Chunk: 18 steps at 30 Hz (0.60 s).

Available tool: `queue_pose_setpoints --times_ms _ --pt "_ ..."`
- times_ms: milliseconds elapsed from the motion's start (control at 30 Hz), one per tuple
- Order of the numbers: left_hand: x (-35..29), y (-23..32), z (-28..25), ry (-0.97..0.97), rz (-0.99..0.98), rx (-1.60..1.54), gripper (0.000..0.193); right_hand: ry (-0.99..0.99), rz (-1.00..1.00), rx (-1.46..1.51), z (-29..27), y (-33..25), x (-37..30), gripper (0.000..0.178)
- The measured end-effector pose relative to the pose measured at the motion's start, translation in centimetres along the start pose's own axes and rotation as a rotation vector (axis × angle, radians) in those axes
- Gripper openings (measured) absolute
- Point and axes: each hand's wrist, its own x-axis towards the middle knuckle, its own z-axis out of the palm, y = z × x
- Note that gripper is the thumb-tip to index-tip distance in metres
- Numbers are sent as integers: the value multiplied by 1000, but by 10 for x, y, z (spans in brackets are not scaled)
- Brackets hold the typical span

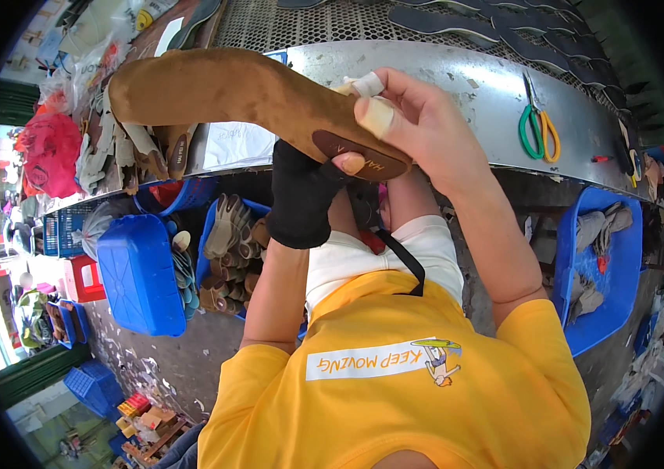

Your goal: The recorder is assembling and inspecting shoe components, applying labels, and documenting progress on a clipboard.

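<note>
Over the front of the metal-topped workbench (496,102), a long brown suede insole (191,90) is held up, its wide toe end to the left. A dark oval label (332,144) lies on its heel end. My left hand (305,195), in a black glove with the thumb tip bare, grips the heel part from below, thumb on the label. My right hand (433,125), with white wrapping on its thumb and a finger, pinches the far edge near the heel; some of its fingers are hidden behind the insole.
Scissors with green and yellow handles (540,133) lie on the bench at right. Dark soles (445,25) rest on a perforated surface behind. A pink bag (49,152) and grey scraps sit at left. Blue bins (141,273) stand below, one blue tub (609,305) at right.
</note>
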Motion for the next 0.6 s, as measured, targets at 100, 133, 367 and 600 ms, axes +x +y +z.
queue_pose_setpoints --times_ms 100,133,367,600 --pt "1 1 -4 -29 -23 28 58 -12 -37 -44 1 0 1 24" --pt "0 0 -4 -46 -23 28 57 0 30 10 -6 6 9 28" --pt "-1 0 -1 23 -165 -157 54 61 35 195 -1 17 -6 33" --pt "7 1 2 47 -184 -253 52 166 141 588 4 26 -2 32"
